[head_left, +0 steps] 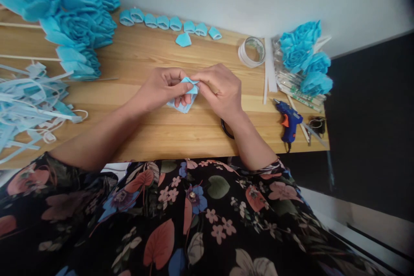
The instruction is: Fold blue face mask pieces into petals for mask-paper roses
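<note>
Between both hands is a small blue petal piece (193, 89), folded, its upper edge pinched. My left hand (168, 88) grips it from the left, thumb on its front and the other fingers partly hidden behind. From the right, my right hand (221, 90) pinches its upper right edge between thumb and fingers. Just below the hands, more blue material (183, 107) lies on the wooden table (148, 138). Along the far edge stands a row of several folded blue petals (162, 22), with one petal (183, 39) set in front of them.
Large blue flowers (77, 26) fill the far left, above a heap of blue and white strips (29, 103). To the right are a tape roll (243, 57), white strips (271, 69), smaller blue flowers (297, 58) and a blue glue gun (290, 125). A black ring-shaped handle (225, 129) shows beside my right wrist.
</note>
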A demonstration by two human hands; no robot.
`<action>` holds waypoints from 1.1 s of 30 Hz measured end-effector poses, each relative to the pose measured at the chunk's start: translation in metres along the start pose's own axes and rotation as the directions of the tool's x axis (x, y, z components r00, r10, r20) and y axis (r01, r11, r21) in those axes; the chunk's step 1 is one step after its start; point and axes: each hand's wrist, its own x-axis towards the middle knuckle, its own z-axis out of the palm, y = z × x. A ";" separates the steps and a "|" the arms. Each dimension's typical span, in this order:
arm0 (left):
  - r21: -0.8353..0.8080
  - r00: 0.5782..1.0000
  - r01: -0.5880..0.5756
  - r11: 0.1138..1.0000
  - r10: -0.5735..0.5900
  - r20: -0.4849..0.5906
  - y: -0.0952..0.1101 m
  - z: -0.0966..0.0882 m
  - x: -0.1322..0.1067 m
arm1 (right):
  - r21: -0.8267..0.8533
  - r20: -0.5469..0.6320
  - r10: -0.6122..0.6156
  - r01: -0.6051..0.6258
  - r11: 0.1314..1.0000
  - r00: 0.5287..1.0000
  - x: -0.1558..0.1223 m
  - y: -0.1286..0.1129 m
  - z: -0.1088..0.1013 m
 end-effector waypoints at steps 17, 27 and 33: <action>-0.112 1.000 0.012 0.994 -0.012 0.000 -0.008 -0.001 0.002 | -0.013 -0.006 -0.054 0.054 0.998 0.998 0.000 0.007 0.001; -0.071 0.998 -0.043 0.997 0.039 -0.052 -0.010 -0.002 0.004 | 0.177 -0.074 0.240 -0.224 0.958 0.968 0.001 -0.010 -0.001; 0.014 0.991 -0.054 0.998 0.056 -0.118 -0.010 -0.001 0.004 | 0.298 0.011 0.293 -0.283 0.912 0.956 0.004 -0.010 -0.002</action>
